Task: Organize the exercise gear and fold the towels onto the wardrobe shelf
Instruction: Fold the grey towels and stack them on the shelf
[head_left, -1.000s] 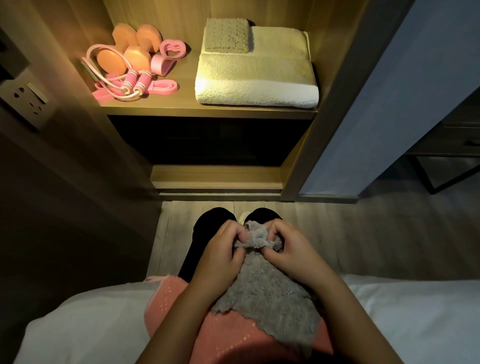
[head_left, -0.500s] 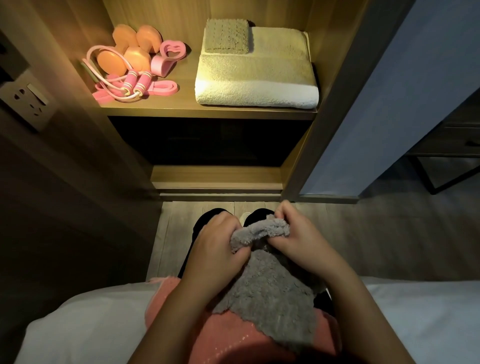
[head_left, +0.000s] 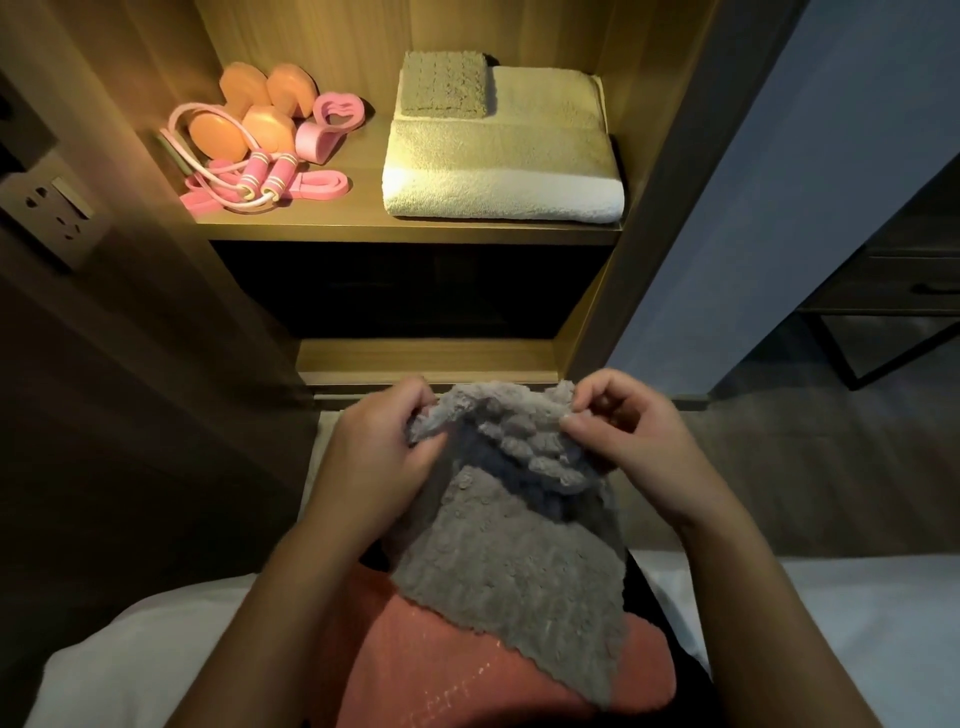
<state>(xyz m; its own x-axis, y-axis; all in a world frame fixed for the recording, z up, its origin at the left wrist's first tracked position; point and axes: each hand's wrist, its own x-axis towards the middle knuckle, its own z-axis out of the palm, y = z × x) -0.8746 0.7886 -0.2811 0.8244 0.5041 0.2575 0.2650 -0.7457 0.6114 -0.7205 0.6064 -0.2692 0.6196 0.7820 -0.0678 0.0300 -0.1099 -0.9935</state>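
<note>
2 hands on it: left hand (head_left: 384, 457) and right hand (head_left: 628, 441) each pinch a top corner of the fluffy grey towel (head_left: 519, 561); it hangs over the lap, long axis toward the body; wooden wardrobe shelf (head_left: 415, 231) sits straight ahead, higher up; folded cream towel (head_left: 498, 171) fills its right side, so stacking on top looks easiest imo.
</note>
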